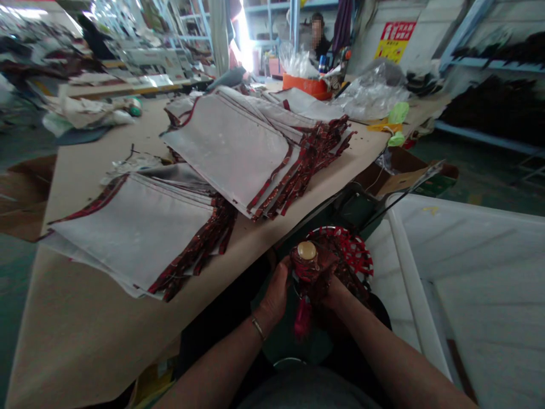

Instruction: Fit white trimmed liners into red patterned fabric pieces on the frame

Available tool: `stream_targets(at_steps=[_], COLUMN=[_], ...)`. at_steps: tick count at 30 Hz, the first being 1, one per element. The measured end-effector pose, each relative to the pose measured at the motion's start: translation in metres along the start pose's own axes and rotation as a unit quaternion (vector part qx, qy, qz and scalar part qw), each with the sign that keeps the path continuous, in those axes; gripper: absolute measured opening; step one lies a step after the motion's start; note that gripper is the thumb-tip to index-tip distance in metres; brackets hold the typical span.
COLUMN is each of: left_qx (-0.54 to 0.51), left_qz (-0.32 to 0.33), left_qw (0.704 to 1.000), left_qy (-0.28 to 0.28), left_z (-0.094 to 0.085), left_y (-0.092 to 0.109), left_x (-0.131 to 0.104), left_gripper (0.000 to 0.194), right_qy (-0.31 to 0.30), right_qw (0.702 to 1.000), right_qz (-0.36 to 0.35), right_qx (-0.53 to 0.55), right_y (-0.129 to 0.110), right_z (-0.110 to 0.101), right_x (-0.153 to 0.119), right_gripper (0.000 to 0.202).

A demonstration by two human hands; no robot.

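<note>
Below the table edge, a bunched dark red-brown patterned cloth (323,267) with a round tan button-like piece (306,250) on top is between my hands. My left hand (276,289) is closed round its left side, a bracelet on the wrist. My right hand (336,292) grips the cloth from the right, its fingers partly hidden in the folds. A pink-red tassel-like piece (302,318) hangs below. Behind the cloth is a round stool seat with a red and white cover (355,250). Two stacks of grey panels with dark red edging, a near one (136,227) and a larger one (238,147), lie on the table.
The brown-covered table (85,318) spans the left and middle. A large white bin (477,272) stands at the right, beside an open cardboard box (395,176). An orange basin (306,85) and clear plastic bags (374,91) sit at the back. A person (319,42) is behind them.
</note>
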State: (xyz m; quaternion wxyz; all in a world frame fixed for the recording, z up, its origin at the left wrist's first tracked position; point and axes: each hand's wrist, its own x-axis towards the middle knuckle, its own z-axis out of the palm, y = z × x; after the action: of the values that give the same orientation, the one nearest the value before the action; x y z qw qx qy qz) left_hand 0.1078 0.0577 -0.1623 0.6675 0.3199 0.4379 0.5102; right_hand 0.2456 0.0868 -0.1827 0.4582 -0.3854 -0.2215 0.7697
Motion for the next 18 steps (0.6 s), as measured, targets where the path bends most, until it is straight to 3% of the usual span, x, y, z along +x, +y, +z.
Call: stream_targets(at_steps=[1, 3, 8, 12, 14, 16, 18], left_qx=[0.022, 0.077, 0.180, 0.136, 0.088, 0.042, 0.032], left_qz=[0.069, 0.146, 0.181, 0.238, 0.277, 0.302, 0.294], left_qw=[0.997, 0.985, 0.966, 0.960, 0.955, 0.950, 0.950], left_qy=[-0.022, -0.042, -0.034, 0.058, 0.066, 0.070, 0.100], left_z=[0.003, 0.012, 0.025, 0.026, 0.026, 0.022, 0.013], left_y=[0.012, 0.035, 0.071, 0.102, 0.117, 0.123, 0.115], left_x=[0.001, 0.002, -0.004, -0.003, -0.001, -0.001, -0.004], left_gripper=[0.053, 0.057, 0.017, 0.017, 0.017, 0.014, 0.010], right_qy=[-0.003, -0.008, -0.025, -0.077, -0.077, -0.054, -0.007], right_qw=[1.000, 0.999, 0.998, 0.995, 0.994, 0.996, 0.999], right_qz=[0.002, -0.001, -0.007, -0.023, -0.030, -0.029, -0.027], right_qx=[0.012, 0.038, 0.058, 0.068, 0.070, 0.058, 0.025], right_y=[-0.003, -0.009, -0.031, -0.062, -0.074, -0.075, -0.061], right_z=[-0.001, 0.002, 0.023, 0.045, 0.052, 0.049, 0.034], right_x=[-0.002, -0.004, -0.013, -0.030, -0.034, -0.032, -0.022], right_gripper=[0.040, 0.039, 0.030, 0.030, 0.030, 0.030, 0.027])
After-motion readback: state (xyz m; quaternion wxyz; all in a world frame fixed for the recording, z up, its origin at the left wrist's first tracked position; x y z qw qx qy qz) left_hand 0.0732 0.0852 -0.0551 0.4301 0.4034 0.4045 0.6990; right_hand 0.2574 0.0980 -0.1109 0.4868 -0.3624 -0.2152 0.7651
